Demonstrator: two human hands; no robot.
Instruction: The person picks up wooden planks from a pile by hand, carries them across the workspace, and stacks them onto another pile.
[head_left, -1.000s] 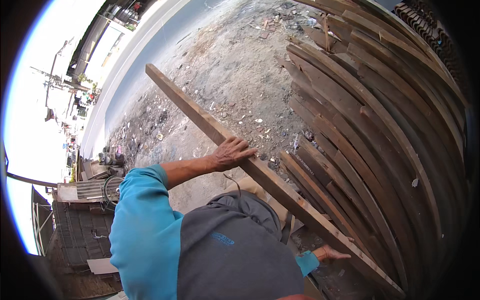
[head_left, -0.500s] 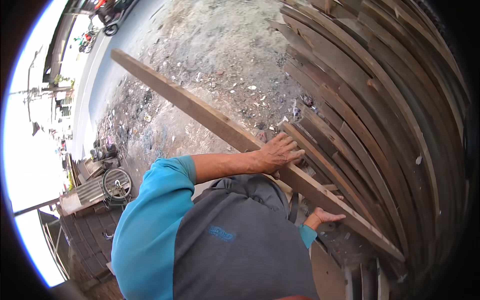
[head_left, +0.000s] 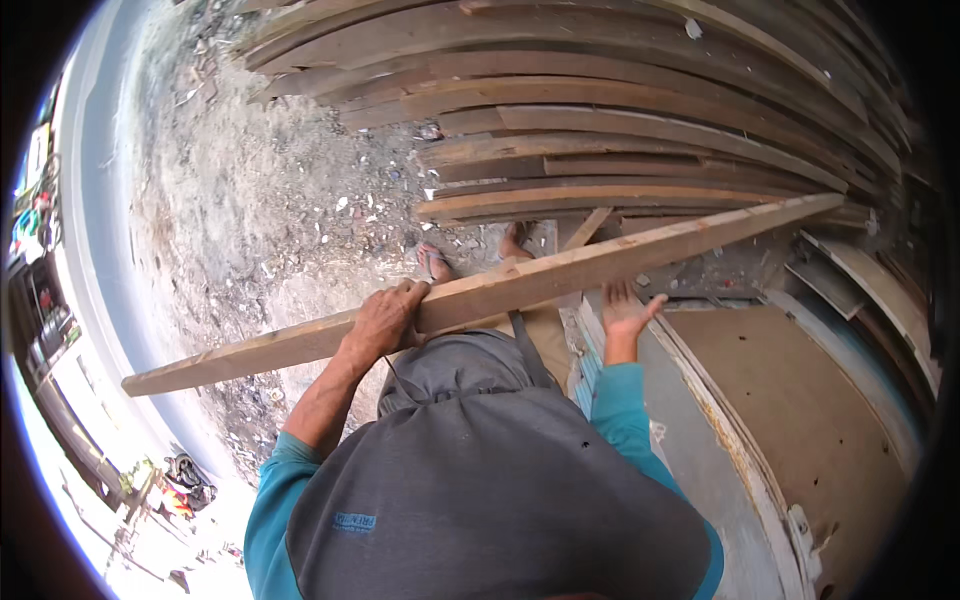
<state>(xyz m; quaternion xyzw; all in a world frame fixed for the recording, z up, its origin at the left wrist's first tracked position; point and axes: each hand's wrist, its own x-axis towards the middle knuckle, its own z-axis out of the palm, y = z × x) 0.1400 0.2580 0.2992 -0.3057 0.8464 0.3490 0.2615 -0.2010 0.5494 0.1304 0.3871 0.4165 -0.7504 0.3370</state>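
Note:
A long sawn wooden beam [head_left: 540, 282] crosses in front of my body, its right end higher in the picture than its left. My left hand [head_left: 388, 318] is wrapped over the beam left of its middle, thumb side toward me. My right hand [head_left: 627, 312] is turned palm up at the beam's near edge, fingers stretched and thumb spread. Its fingertips reach the beam's lower side; whether they bear its weight I cannot tell. The beam's right end overlaps the stacked planks [head_left: 640, 128] in the view.
Long planks lie in a large pile beyond the beam. A short wooden stick [head_left: 588, 228] is near my feet [head_left: 434, 262]. Old door-like panels [head_left: 790, 375] lie at my right. Littered dirt ground [head_left: 290, 190] spreads left toward a road [head_left: 95, 200].
My view and body have turned, so the plank pile now lies across the top. The beam now slopes up to the right instead of down. My left hand keeps its grip.

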